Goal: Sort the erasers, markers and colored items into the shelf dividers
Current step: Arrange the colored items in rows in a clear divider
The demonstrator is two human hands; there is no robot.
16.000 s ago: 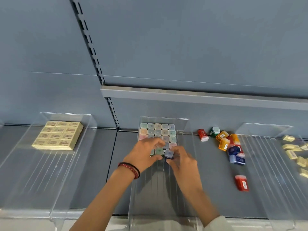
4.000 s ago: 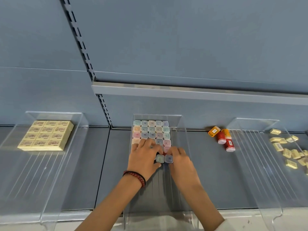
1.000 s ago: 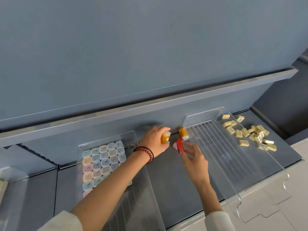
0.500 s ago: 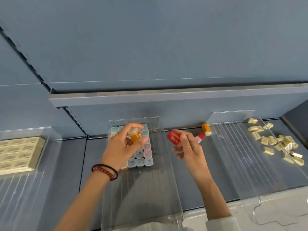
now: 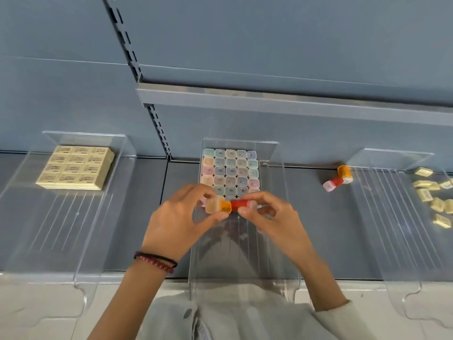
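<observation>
The left grip (image 5: 176, 224) pinches a stubby orange plastic piece with a cloudy cap (image 5: 224, 206) between thumb and fingertips. The right grip (image 5: 277, 224) pinches a matching red plastic piece (image 5: 239, 204) the same way. Half a second ago the two hands were apart, each with its piece raised. Now they have come together, and the orange and red pieces meet end to end between them.

Both grips sit low over the clear acrylic middle divider (image 5: 282, 217). They are right at the front edge of the grid of pastel square-capped pieces (image 5: 230, 170), which is packed against the divider's back wall just beyond the fingers. I judge that the pair is about to go down as the next row. The ribbed divider floor on the person's side of the grip still has room.

Well to the right of the grip, on the grey shelf (image 5: 318, 229), one loose orange piece (image 5: 344, 171) and one loose red piece (image 5: 334, 182) lie touching each other. They are against the near wall of the clear right-hand divider (image 5: 392, 217). A second ago four pieces were in that spot, and sixteen seconds ago roughly ten were strewn there. So this part of the sort looks nearly done, with two pieces in hand and two left to fetch.

Farther right, small yellow erasers (image 5: 431, 192) lie scattered. I cannot tell whether they are inside that divider or just past it.

Far to the left of the grip, a neat block of yellow erasers (image 5: 76, 166) is stacked in the clear left-hand divider (image 5: 49, 217), where it was before.
</observation>
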